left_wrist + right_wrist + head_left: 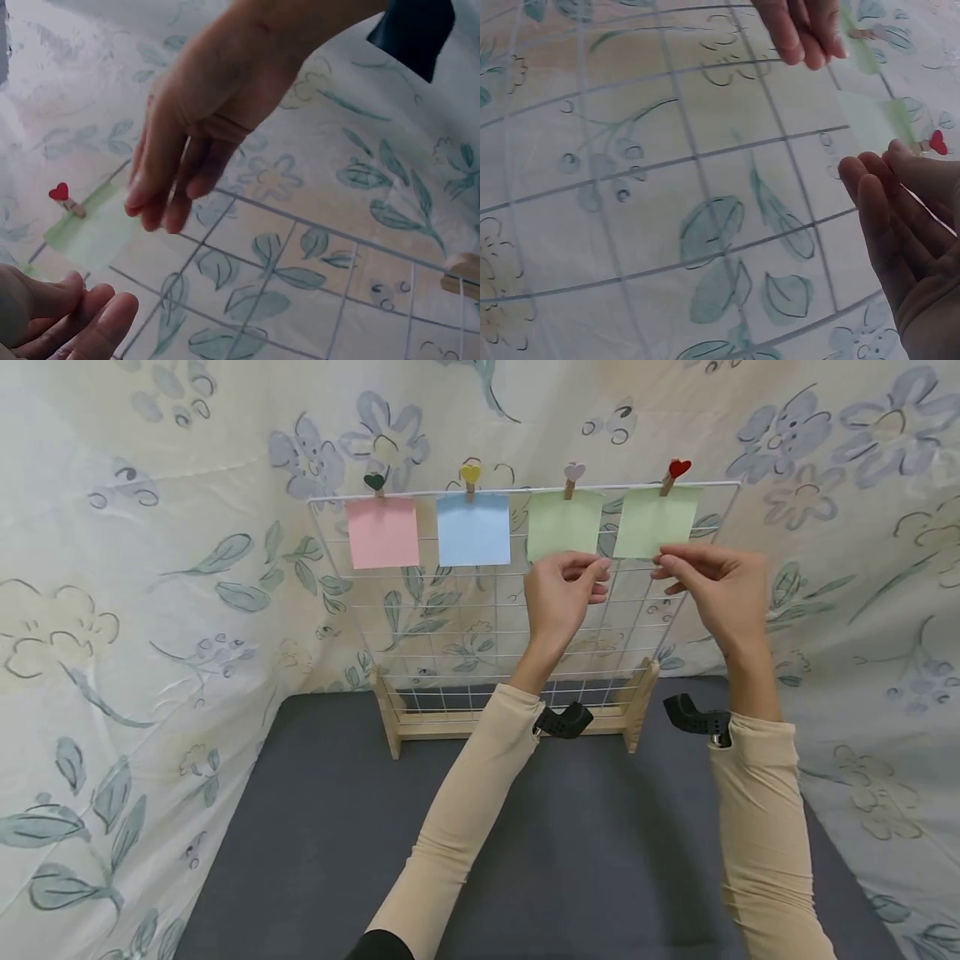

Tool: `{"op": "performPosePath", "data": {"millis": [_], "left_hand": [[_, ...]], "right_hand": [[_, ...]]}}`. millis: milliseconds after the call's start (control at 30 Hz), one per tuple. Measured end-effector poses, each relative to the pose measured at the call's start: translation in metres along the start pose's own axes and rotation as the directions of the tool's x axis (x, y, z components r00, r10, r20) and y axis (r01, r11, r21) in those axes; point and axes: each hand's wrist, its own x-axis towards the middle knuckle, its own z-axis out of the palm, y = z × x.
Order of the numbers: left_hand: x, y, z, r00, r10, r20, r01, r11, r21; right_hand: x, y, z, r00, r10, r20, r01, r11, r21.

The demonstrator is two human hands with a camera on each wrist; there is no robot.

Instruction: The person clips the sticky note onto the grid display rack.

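Observation:
Four-cornered paper notes hang from a white wire grid rack [427,656] by heart-topped clothespins. On the right hang two green notes, one [566,514] under a pale lilac heart clothespin [572,477], the other [647,522] under a red heart clothespin [675,472]. My left hand [558,593] is just below the first green note, fingers loosely bent with nothing visible between them. At the lower right of the other green note is my right hand [716,585], its fingertips overlapping the paper's lower edge, thumb and fingers relaxed and slightly apart in the right wrist view.
Further left hang a pink note [382,535] with a dark green heart clothespin and a blue note [472,531] with a yellow one. The rack's wooden feet [388,718] stand on a dark grey table [315,827]. Floral cloth [150,568] surrounds it.

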Motion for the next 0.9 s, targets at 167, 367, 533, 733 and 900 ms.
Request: {"op": "performPosePath", "data": {"millis": [167,367,533,733,900], "left_hand": [[-0.010,-0.014,-0.004,0.999,0.025,-0.024,-0.026,0.998,-0.053],[-0.024,-0.042,-0.008,0.999,0.031,0.010,-0.030,0.998,-0.060],[-0.045,-0.079,-0.016,0.997,0.050,0.058,-0.052,0.998,0.039],[-0.077,-0.122,-0.024,0.997,-0.005,0.078,-0.003,0.995,0.102],[-0.101,-0.149,-0.025,0.989,-0.024,0.144,-0.017,0.961,0.274]], "right_hand": [[-0.017,0.011,0.008,0.998,0.019,0.057,-0.012,0.993,-0.114],[-0.040,0.030,0.021,0.994,0.004,0.110,0.026,0.964,-0.265],[-0.066,0.052,0.036,0.978,-0.019,0.207,0.110,0.894,-0.433],[-0.099,0.079,0.053,0.948,0.065,0.313,0.096,0.876,-0.472],[-0.122,0.100,0.063,0.918,0.125,0.377,0.083,0.868,-0.489]]}}
